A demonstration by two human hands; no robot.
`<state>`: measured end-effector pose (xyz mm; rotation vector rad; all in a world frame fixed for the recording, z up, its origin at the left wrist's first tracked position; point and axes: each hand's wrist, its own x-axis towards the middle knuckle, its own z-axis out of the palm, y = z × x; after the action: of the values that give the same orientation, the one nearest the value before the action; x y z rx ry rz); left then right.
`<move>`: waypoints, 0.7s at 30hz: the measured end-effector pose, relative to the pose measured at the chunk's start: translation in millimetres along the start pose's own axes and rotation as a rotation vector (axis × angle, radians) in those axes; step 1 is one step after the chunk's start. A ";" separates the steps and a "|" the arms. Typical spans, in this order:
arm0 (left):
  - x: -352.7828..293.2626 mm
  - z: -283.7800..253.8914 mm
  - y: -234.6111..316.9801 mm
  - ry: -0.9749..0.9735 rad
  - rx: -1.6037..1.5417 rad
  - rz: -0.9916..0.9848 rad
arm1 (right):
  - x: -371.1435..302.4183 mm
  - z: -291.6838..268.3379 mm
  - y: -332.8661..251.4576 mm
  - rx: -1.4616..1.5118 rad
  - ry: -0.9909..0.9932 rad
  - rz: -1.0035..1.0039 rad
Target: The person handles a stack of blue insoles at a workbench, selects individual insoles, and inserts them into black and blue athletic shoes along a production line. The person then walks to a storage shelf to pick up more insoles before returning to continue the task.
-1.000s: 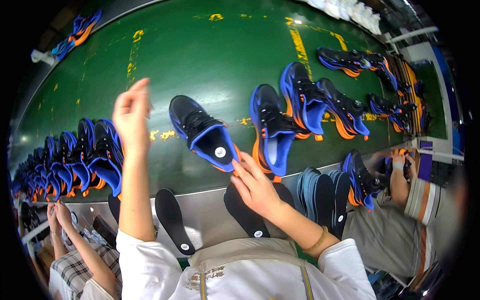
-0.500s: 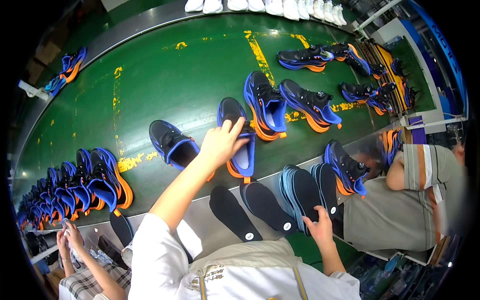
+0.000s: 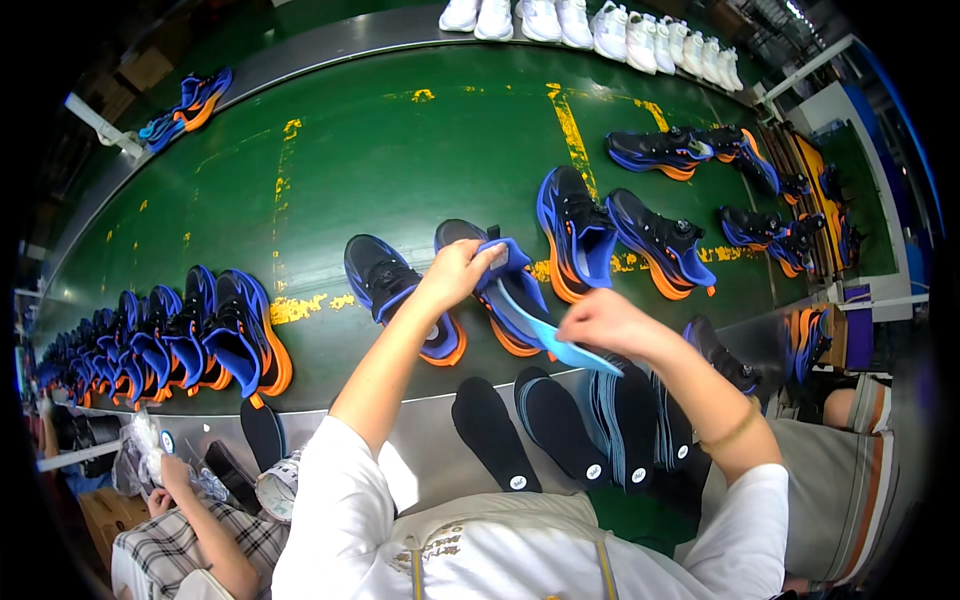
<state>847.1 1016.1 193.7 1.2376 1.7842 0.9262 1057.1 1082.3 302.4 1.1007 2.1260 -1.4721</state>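
My left hand is closed on the tongue of a black, blue and orange sneaker, pulling it up so the opening gapes. In my right hand is a light blue insole, pinched near its rear end. The insole's front part slants into the shoe's opening; its tip is hidden inside. Left of my left forearm stands a matching sneaker, partly covered by the arm. Below my hands lie a black insole, another black insole and a stack of insoles with blue edges.
A row of sneakers lines the green belt at left. Two sneakers stand right of my hands, several more farther back. White shoes sit along the far ledge. A person's hand is at lower left; another person sits at right.
My right hand has risen from beside the insole stack to the sneaker and now holds an insole. My left hand has pulled the tongue up. The whole view has shifted.
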 end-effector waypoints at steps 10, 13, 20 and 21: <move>-2.3 -4.4 -11.8 -0.153 -0.203 -0.020 | 57.8 85.1 17.8 -0.929 0.556 -0.376; -1.6 3.5 -9.4 -0.025 -0.166 -0.055 | 51.7 72.2 8.8 -0.915 0.410 -0.230; 3.5 4.7 -14.1 -0.040 -0.243 -0.169 | 70.3 68.1 13.2 -0.917 0.091 -0.124; 3.8 4.7 -12.7 -0.033 -0.240 -0.156 | 82.1 72.7 22.3 -0.930 0.190 -0.187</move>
<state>845.2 1017.0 179.8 0.9437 1.6621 0.9912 1009.5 1054.1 205.1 0.6936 2.6253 -0.2886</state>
